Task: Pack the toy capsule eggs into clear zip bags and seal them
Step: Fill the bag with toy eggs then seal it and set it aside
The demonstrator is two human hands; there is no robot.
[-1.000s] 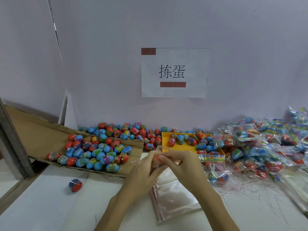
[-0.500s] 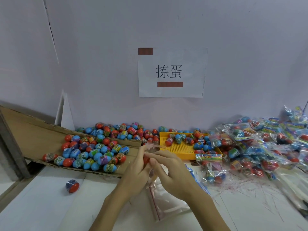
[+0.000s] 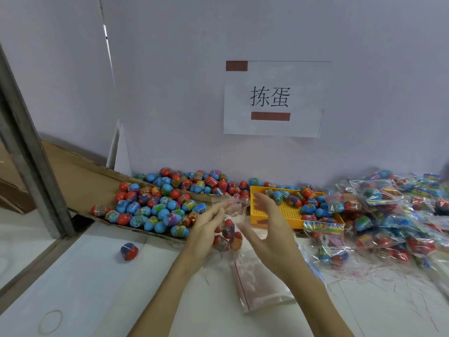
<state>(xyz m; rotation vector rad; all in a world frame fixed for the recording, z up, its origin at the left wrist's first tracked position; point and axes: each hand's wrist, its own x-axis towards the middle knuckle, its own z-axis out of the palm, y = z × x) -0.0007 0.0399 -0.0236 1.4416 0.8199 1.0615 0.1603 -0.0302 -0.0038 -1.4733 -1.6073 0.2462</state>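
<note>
A filled bag (image 3: 227, 235) sits between the spread left hand (image 3: 209, 224) and spread right hand (image 3: 267, 229). It likely needs sealing or setting aside right, on the packed pile (image 3: 388, 215).

wall (image 3: 267, 32): pale lilac, paper sign (image 3: 277, 98) | table (image 3: 97, 276): white | left: grey metal post (image 3: 29, 152)

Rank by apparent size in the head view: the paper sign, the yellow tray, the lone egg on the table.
1. Paper sign, largest.
2. Yellow tray, partly covered by eggs and a hand.
3. Lone egg, clearly smallest.
</note>
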